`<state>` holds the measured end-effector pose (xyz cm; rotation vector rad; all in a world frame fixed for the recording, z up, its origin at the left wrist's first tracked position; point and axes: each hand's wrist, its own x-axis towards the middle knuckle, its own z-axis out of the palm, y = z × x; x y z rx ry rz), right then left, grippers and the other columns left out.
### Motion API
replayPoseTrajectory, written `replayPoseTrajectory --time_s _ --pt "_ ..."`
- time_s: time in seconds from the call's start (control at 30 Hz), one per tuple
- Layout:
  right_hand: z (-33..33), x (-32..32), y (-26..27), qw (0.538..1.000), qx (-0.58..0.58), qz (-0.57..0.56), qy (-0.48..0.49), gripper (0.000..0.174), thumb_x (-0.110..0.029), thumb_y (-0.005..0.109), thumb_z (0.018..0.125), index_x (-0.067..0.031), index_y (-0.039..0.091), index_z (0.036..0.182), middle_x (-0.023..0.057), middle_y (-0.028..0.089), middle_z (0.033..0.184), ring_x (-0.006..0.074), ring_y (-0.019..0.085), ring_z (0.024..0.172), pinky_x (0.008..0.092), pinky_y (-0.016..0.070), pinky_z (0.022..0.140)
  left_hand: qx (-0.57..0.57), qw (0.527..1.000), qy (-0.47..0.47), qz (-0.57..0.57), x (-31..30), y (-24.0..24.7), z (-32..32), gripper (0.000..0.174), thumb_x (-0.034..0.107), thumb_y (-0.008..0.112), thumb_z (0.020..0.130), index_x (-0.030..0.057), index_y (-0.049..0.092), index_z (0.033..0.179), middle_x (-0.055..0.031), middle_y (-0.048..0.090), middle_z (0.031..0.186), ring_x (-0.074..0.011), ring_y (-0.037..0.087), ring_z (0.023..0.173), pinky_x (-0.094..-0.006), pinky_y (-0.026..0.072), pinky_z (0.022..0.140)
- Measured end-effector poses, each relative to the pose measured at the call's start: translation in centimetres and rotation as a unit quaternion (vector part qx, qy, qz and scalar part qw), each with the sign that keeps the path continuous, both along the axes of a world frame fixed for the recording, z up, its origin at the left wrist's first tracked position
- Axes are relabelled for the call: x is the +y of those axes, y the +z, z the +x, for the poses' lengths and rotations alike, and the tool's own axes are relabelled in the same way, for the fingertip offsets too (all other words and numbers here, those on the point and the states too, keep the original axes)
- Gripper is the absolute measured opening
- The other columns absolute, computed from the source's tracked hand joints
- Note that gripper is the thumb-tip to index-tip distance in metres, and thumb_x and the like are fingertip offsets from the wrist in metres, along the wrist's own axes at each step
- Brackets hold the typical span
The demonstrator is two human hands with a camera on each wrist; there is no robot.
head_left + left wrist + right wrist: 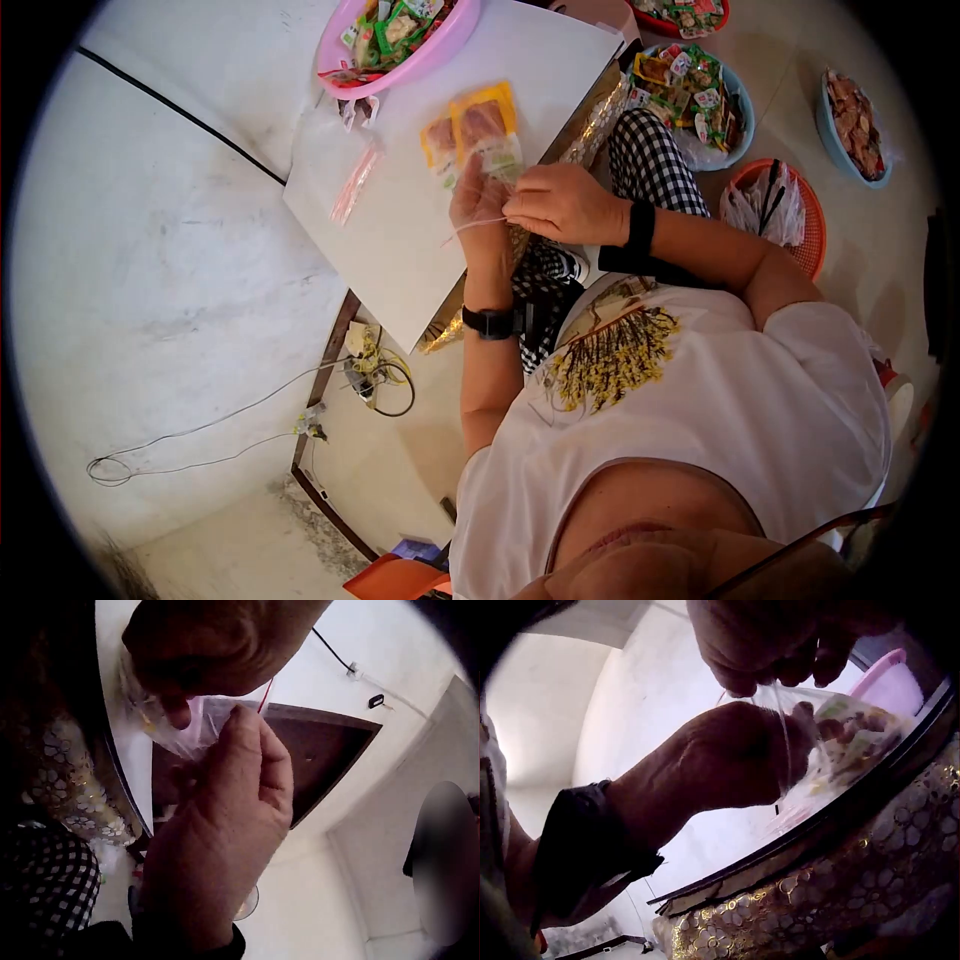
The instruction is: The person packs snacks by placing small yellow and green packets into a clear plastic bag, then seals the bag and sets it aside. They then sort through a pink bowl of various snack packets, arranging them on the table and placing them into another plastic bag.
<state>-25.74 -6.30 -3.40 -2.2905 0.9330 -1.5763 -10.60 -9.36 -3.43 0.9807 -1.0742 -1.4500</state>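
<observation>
Both hands work close together at the table's near edge on a clear zip bag (pixel 202 724) with a thin red-pink strip along its mouth. My left hand (pixel 478 200) pinches the bag's edge between thumb and curled fingers. Opposite it, my right hand (pixel 565 205) grips the bag's mouth with bent fingers; in the right wrist view the film stretches down from its fingertips. Two yellow-edged food packets (pixel 485 120) with brown contents lie just beyond the left fingers, overlapped by the clear film. The hands hide part of the bag.
More clear bags with pink strips (pixel 355 185) lie on the white table (pixel 390 270). A pink basin (pixel 405 72) of small packets stands at its far end. On the floor to the right are blue basins (pixel 745 110) of packets and an orange basket (pixel 815 225) with plastic bags.
</observation>
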Motion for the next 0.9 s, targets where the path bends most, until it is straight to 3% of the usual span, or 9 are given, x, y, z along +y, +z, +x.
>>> replayPoseTrajectory --time_s 0.13,0.23,0.33,0.37,0.5,0.6,0.63,0.83,0.9 --pt "-0.5 0.3 0.1 0.999 0.031 0.008 -0.029 0.01 -0.01 0.066 0.078 -0.0096 0.059 0.086 0.0059 0.053 0.08 0.0266 0.058 0.074 0.0385 0.0485 0.061 -0.014 0.998 -0.012 -0.063 -0.8 0.3 -1.1 0.045 -0.003 0.048 0.093 -0.0046 0.039 0.137 -0.0128 0.062 0.106 -0.0153 0.062 0.078 -0.0269 0.0514 0.069" --pt "-0.6 0.7 0.4 0.999 0.025 0.01 -0.038 0.013 -0.008 0.065 0.078 -0.0087 0.058 0.089 0.0071 0.054 0.082 0.0279 0.058 0.076 0.0393 0.0483 0.062 -0.223 0.966 -0.045 -0.126 0.6 -1.3 1.9 0.039 -0.002 0.052 0.09 -0.0025 0.05 0.129 -0.012 0.065 0.098 -0.0155 0.062 0.075 -0.0272 0.0511 0.067" --pt "-0.6 1.2 0.3 0.996 0.067 0.039 -0.045 0.018 -0.003 0.067 0.076 -0.0066 0.055 0.089 0.0068 0.055 0.085 0.0293 0.058 0.077 0.0392 0.0494 0.063 -0.374 0.902 -0.053 -0.21 4.6 0.3 4.3 0.026 -0.004 0.056 0.089 -0.0038 0.06 0.115 -0.0124 0.064 0.111 -0.0144 0.062 0.085 -0.0267 0.0508 0.071" --pt "-0.5 1.4 0.2 0.997 0.063 0.022 -0.043 0.019 -0.002 0.066 0.075 -0.0053 0.052 0.087 0.0076 0.055 0.086 0.0304 0.058 0.078 0.0393 0.0495 0.064 -0.435 0.869 -0.021 -0.235 6.2 2.2 4.4 0.016 -0.004 0.06 0.086 -0.0026 0.066 0.101 -0.0114 0.066 0.095 -0.0138 0.062 0.075 -0.0256 0.05 0.065" --pt "-0.5 2.3 0.3 0.996 0.079 0.002 -0.031 0.019 0.0 0.066 0.074 -0.0043 0.052 0.087 0.009 0.056 0.093 0.0286 0.058 0.081 0.0379 0.0501 0.066 -0.463 0.854 -0.011 -0.236 9.0 2.9 7.6 0.014 -0.002 0.065 0.083 0.0012 0.069 0.096 -0.0102 0.066 0.088 -0.0162 0.062 0.066 -0.0265 0.049 0.061" --pt "-0.7 3.2 0.9 0.994 0.11 -0.013 -0.025 0.018 -0.001 0.067 0.074 -0.0043 0.054 0.087 0.0097 0.056 0.1 0.0284 0.058 0.087 0.0381 0.0502 0.071 -0.511 0.784 0.059 -0.348 8.7 2.5 9.1 0.019 -0.001 0.067 0.08 0.0044 0.07 0.098 -0.009 0.065 0.087 -0.0199 0.063 0.067 -0.0273 0.0491 0.059" --pt "-1.0 3.6 1.2 0.991 0.13 -0.013 -0.023 0.018 -0.001 0.067 0.075 -0.0046 0.056 0.088 0.0098 0.056 0.104 0.0286 0.058 0.091 0.0387 0.0501 0.074 -0.559 0.749 0.065 -0.349 8.7 2.8 9.3 0.024 0.005 0.07 0.075 0.0104 0.07 0.098 -0.0094 0.064 0.098 -0.0252 0.063 0.086 -0.0364 0.0507 0.07" --pt "-1.0 4.0 2.1 0.967 0.239 -0.075 -0.05 0.025 -0.012 0.069 0.074 -0.01 0.066 0.099 0.0098 0.056 0.12 0.0302 0.052 0.113 0.0427 0.0444 0.093 -0.701 0.511 0.065 -0.493 7.0 4.2 8.5 0.022 0.011 0.069 0.077 0.017 0.071 0.098 -0.0087 0.051 0.127 -0.0273 0.049 0.119 -0.0482 0.0385 0.095" --pt "-1.2 3.3 2.2 0.949 0.288 -0.11 -0.062 0.025 -0.013 0.068 0.074 -0.011 0.067 0.099 0.0093 0.057 0.12 0.0298 0.051 0.115 0.0424 0.0437 0.094 -0.684 0.509 0.059 -0.519 5.8 3.7 8.9 0.018 0.011 0.067 0.078 0.0157 0.071 0.095 -0.0069 0.054 0.122 -0.0281 0.051 0.116 -0.0469 0.04 0.093"
